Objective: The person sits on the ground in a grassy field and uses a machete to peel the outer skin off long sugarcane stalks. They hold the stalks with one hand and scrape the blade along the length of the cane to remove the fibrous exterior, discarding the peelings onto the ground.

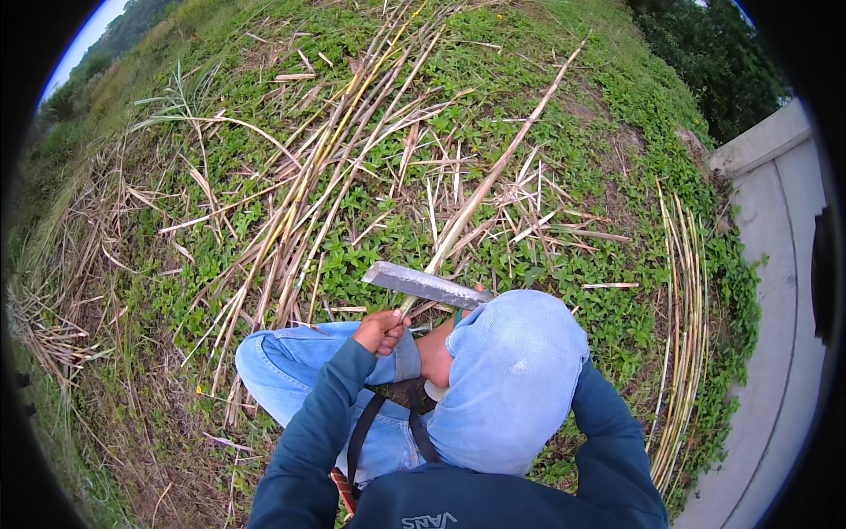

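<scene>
My left hand [382,333] is closed around the near end of a long dry cane stalk [498,167], which stretches away to the upper right over the grass. Across the stalk, just beyond my left fingers, lies the broad grey blade of a machete [423,286], its squared tip pointing left. The blade's other end goes behind my raised right knee [520,353]. A small part of my right hand [480,289] shows beside the blade there; the knee hides the rest of it and the machete's handle.
A pile of long canes [330,150] lies ahead to the left. Stripped dry husks [529,207] are scattered around the stalk. To my right, a row of thin canes [683,326] rests beside a concrete edge [775,264]. Another heap of dry stalks [57,339] sits far left.
</scene>
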The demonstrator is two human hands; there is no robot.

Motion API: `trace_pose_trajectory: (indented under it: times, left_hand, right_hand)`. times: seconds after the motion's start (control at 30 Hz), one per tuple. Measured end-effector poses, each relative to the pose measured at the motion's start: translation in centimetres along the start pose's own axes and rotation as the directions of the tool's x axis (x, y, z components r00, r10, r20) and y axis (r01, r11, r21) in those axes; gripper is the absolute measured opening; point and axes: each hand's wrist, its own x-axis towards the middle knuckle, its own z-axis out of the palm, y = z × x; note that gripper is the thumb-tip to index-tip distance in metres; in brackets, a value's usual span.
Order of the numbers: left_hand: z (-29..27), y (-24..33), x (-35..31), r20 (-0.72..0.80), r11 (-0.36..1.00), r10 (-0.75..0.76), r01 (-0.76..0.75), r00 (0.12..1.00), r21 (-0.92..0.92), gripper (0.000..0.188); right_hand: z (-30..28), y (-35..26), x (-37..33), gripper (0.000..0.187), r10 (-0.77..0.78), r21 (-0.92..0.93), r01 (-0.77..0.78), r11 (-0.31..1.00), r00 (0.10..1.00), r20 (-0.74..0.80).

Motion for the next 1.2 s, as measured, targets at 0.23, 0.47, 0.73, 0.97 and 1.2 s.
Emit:
trace_pose_trajectory:
  times: [0.23, 0.47, 0.73, 0.97, 1.2]
  left_hand:
    - [0.4, 0.0, 0.9, 0.222, 0.982, -0.038, 0.078, 0.974, -0.174, 0.026]
    - [-1.0, -0.9, -1.4, 0.373, 0.934, -0.070, 0.193, 0.925, -0.302, 0.027]
    - [-0.9, -1.8, -2.5, 0.394, 0.948, -0.063, 0.179, 0.917, -0.264, 0.031]
    - [-1.4, -2.3, -4.2, 0.312, 0.967, -0.056, 0.130, 0.948, -0.221, 0.036]
    - [-0.5, -2.2, -3.3, 0.002, 0.998, -0.045, 0.045, 0.999, 0.044, 0.044]
  right_hand:
    - [-0.6, 1.0, 0.2, 0.031, -0.025, -0.025, 0.025, 0.999, 0.999, -0.024]
    - [-2.0, 4.2, 4.5, 0.030, 0.454, 0.126, -0.464, 0.877, 0.713, -0.535]
    - [0.6, 5.7, 2.3, 0.027, 0.075, -0.092, -0.109, 0.990, 0.947, -0.311]
    - [-2.4, 8.5, 5.3, 0.032, 0.369, 0.027, -0.434, 0.900, 0.728, -0.578]
    - [2.8, 6.0, 3.2, 0.028, 0.086, -0.013, -0.087, 0.996, 0.992, -0.090]
